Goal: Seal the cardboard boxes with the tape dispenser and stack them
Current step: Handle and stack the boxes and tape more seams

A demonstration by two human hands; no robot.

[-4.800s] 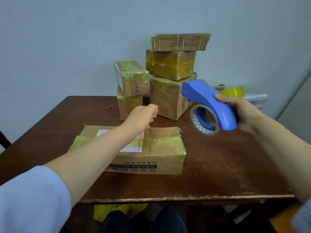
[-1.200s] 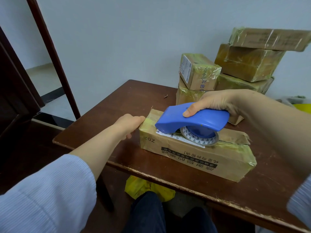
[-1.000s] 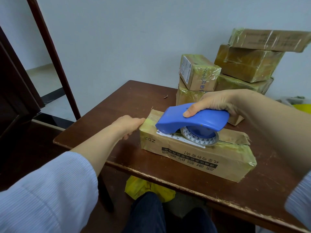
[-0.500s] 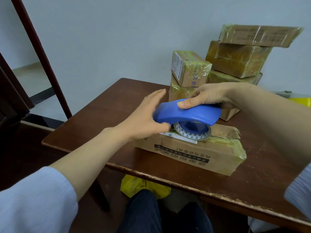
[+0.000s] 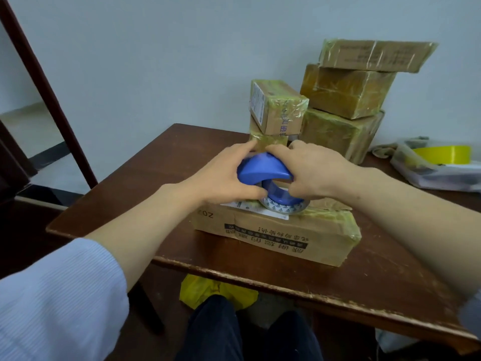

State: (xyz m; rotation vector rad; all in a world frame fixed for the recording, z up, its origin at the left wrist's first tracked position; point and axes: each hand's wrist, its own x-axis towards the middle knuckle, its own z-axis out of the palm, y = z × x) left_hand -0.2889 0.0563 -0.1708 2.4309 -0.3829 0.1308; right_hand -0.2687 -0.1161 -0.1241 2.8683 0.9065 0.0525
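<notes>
Pale grey-blue wall backs a dark brown wooden surface (image 5: 156, 178), and a dark wooden door frame (image 5: 46, 92) crosses the left of the view. Near the front edge lies a long, flat cardboard box (image 5: 276, 235). Its ends are wrapped in yellowish tape, black printed characters run along its near side, and a white label (image 5: 247, 205) sits on top.

The blue tape dispenser (image 5: 263, 170) rests on this box, its tape roll (image 5: 283, 205) touching the label. Both hands hold it. The left grip (image 5: 223, 175) curls over the dispenser's nose, thumb tucked under beside the roll. The right grip (image 5: 312, 173) wraps the rear of the handle, fingers bent down round it.

At the back of the surface stand two stacks of taped boxes, side by side. On the left, a small box (image 5: 276, 108) sits askew on a lower small box (image 5: 268, 140) that is partly hidden behind the hands. On the right, a large box (image 5: 335, 134) carries a medium box (image 5: 346, 92) with a flat box (image 5: 374, 56) on top.

Farther right, a yellow tape roll (image 5: 442, 155) rests in a clear plastic tray (image 5: 429, 175). Under the surface lies a yellow bag (image 5: 213, 290), just beyond the person's dark trousers (image 5: 234, 332). A light blue sleeve (image 5: 57, 295) covers the left forearm.
</notes>
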